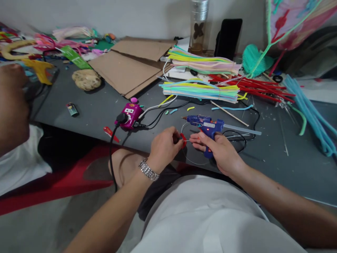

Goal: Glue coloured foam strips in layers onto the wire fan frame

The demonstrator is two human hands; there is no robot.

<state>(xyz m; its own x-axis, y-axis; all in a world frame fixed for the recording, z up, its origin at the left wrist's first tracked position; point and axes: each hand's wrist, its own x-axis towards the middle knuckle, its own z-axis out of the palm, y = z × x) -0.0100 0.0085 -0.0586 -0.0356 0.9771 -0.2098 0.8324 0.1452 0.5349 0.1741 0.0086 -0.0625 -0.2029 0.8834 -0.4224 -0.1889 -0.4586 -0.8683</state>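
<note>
My left hand [166, 143], a metal watch on its wrist, pinches a small curved red pipe cleaner piece [183, 140] between thumb and fingers. A thin wire loop [192, 162] hangs around the same spot. My right hand [219, 149] is closed on the grip of a blue hot glue gun [207, 127], its nozzle pointing left and a small red light lit. A clear glue stick [243, 129] sticks out of its back. The fingertips of my right hand are close to the red piece, near a thin rod between the hands.
A magenta power strip [129, 116] with a black plug and cables sits left of my hands. Bundled pastel pipe cleaners [200, 91], red ones [263, 89] and cardboard sheets [129, 70] lie behind. A lighter [72, 109], a stone [86, 79] and another person's arm [13, 105] are at left.
</note>
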